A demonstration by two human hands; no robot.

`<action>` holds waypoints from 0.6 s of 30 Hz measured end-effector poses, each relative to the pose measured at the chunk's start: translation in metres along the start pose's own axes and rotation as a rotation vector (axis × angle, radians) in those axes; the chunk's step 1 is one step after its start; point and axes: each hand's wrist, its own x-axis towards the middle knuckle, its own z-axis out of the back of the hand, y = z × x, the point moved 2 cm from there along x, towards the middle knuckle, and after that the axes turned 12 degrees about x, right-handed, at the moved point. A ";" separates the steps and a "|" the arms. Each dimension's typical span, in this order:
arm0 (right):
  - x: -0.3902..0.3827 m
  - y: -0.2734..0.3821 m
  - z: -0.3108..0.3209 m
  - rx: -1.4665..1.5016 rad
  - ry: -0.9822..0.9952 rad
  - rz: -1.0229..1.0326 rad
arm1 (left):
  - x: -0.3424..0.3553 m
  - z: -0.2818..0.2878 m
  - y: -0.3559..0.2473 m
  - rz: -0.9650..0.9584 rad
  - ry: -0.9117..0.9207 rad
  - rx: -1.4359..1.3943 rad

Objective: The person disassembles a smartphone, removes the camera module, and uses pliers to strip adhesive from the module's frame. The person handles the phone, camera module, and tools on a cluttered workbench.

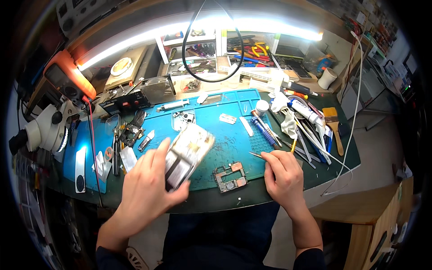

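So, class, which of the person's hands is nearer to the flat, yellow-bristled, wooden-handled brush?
Right. The right hand sits left of and below the brush in the picture; the left hand is much farther left, holding a pale rectangular device.

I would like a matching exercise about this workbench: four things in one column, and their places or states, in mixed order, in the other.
Things
1. left hand
2. wooden-handled brush
3. circuit board
4. right hand

Places and states
A. lies between the two hands, with an opening in its middle
B. holds a thin pointed metal tool
C. grips a flat, phone-like device
D. lies on the right side of the bench

Right pairs: 1-C, 2-D, 3-A, 4-B.
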 end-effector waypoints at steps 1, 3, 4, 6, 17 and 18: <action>0.000 -0.001 0.000 -0.002 -0.004 0.003 | 0.015 0.000 -0.007 0.012 -0.038 -0.022; -0.001 -0.002 0.001 -0.006 -0.006 -0.001 | 0.055 -0.004 -0.024 0.062 -0.022 -0.059; -0.002 -0.003 0.001 -0.010 -0.014 0.001 | 0.076 -0.013 -0.031 0.048 -0.046 0.002; -0.002 -0.004 0.000 -0.009 -0.021 0.008 | 0.117 -0.032 -0.045 0.091 0.066 0.098; -0.004 -0.003 -0.001 -0.017 -0.025 0.010 | 0.167 -0.090 -0.071 0.094 0.074 0.350; -0.003 -0.003 0.000 -0.018 -0.024 0.011 | 0.166 -0.092 -0.071 0.096 0.041 0.378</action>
